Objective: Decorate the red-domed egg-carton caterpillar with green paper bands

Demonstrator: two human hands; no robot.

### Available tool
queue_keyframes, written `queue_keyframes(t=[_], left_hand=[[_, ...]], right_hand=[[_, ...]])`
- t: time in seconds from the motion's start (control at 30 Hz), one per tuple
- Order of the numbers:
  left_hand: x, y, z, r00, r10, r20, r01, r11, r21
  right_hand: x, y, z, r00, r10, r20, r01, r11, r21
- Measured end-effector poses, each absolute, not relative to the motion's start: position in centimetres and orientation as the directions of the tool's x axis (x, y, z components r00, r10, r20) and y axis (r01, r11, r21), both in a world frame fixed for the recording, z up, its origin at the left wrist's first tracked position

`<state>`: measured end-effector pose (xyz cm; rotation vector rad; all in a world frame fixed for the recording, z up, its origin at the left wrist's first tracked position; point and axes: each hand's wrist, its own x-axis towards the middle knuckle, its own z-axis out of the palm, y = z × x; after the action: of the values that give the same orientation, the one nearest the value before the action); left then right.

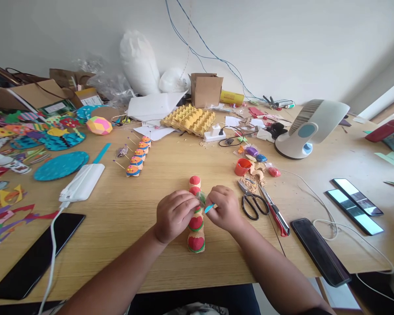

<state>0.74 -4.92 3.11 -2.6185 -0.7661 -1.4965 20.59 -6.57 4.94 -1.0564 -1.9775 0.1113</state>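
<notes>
A row of egg-carton cups (196,244) with red tops and green edging stands in front of me, partly hidden by my hands. Over its middle, the fingers of my left hand (175,215) are closed on a small clear plastic bag with something green in it (201,199). My right hand (226,209) is curled just to the right of this bag, and a light-blue flat-ended piece (209,208) sticks out of its fingers. Whether the right fingers also touch the bag, I cannot tell.
Scissors (254,203), a red utility knife (277,214) and a red cup (242,166) lie to the right, near bagged coloured clay (252,151). A finished-looking orange-and-blue caterpillar (138,158) stands left. Phones (320,250), a power bank (82,183) and a fan (311,129) surround the workspace.
</notes>
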Motion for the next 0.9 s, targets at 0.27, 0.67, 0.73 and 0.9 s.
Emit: queue_keyframes(t=[0.27, 0.67, 0.73, 0.9], left_hand=[[1.6, -4.8, 2.9, 0.453, 0.454, 0.768, 0.466, -0.854, 0.230], [1.1, -5.1, 2.8, 0.324, 0.506, 0.800, 0.332, -0.852, 0.405], [1.0, -5.1, 2.5, 0.272, 0.530, 0.803, 0.339, -0.834, 0.435], [0.9, -5.1, 2.3, 0.211, 0.744, 0.634, 0.282, -0.667, 0.689]], right_hand=[[20.5, -6.9, 4.9, -0.264, 0.583, 0.768, 0.783, 0.595, -0.183], [21.7, -5.2, 4.8, -0.252, 0.778, 0.575, 0.284, 0.627, -0.725], [21.7, -5.1, 4.5, -0.327, 0.808, 0.490, 0.193, 0.565, -0.803], [21.3, -5.8, 4.3, -0.317, 0.866, 0.387, 0.167, 0.453, -0.876]])
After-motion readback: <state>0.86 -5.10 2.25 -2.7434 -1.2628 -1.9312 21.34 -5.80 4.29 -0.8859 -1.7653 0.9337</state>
